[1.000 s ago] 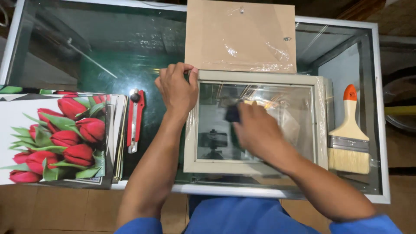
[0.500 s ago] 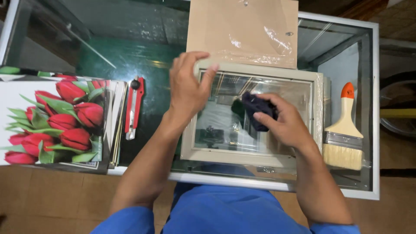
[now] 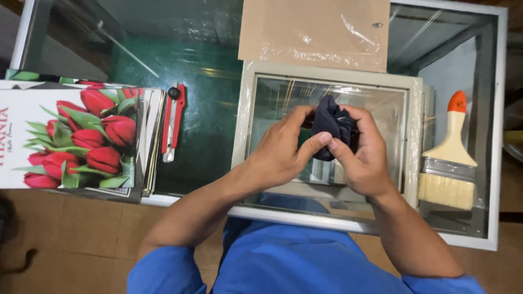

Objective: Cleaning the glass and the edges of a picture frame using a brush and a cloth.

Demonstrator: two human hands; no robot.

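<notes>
Both hands now meet over the middle of the picture frame [image 3: 327, 136], where half a second ago they were apart: the left hand [image 3: 283, 149] was spread flat on the frame's left side and the right hand [image 3: 362, 152] alone held the dark cloth [image 3: 332, 128] against the glass. The left hand has lifted off the frame and come across, and its thumb and fingers now pinch the lower edge of the cloth, while the right hand is closed around the bunched cloth from the right. The cloth sits raised between the two hands at the centre of the frame; whether it touches the glass cannot be told. This reads as a pause in the wiping to gather or refold the cloth, so nothing steadies the frame at this moment. The frame itself lies where it was, flat on the glass table [image 3: 207, 136], its rim wrapped in clear film, with the brown backing board [image 3: 313, 30] touching its upper edge at the top of the picture. The paintbrush [image 3: 449, 158] lies just to the right of the frame, the red utility knife [image 3: 173, 120] to its left, and the stack of tulip prints [image 3: 76, 136] at the far left, all unmoved.
</notes>
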